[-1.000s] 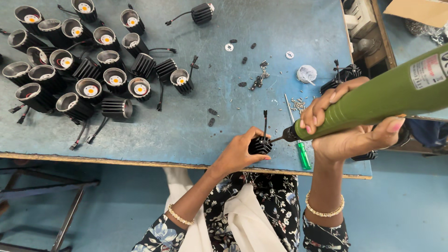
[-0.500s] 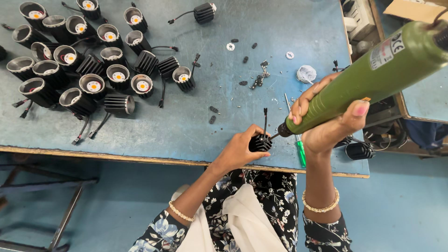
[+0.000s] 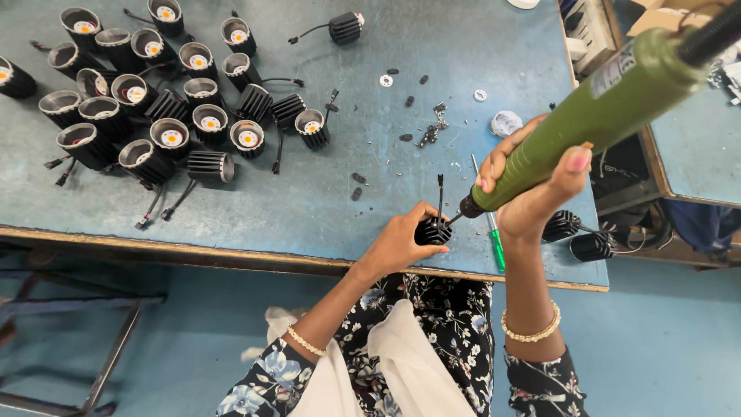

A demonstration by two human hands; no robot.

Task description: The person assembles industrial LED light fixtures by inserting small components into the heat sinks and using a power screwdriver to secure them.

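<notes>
Head view: the green power screwdriver [image 3: 602,108] is cut off at the top right edge, and its tip is partly hidden against the black finned lamp housing [image 3: 433,230]. That housing is gripped by the left hand [image 3: 401,241] near the front edge of the blue tabletop [image 3: 324,193]; the screwdriver is clasped by the right hand [image 3: 532,181]. About eighteen similar housings [image 3: 154,100] are clustered at upper left, one at the edge cropped. Two more [image 3: 579,235] are seen at right, and small screws [image 3: 432,127] too tiny to count.

Green screwdriver [image 3: 610,100], black finned lamp [image 3: 433,230]
</notes>
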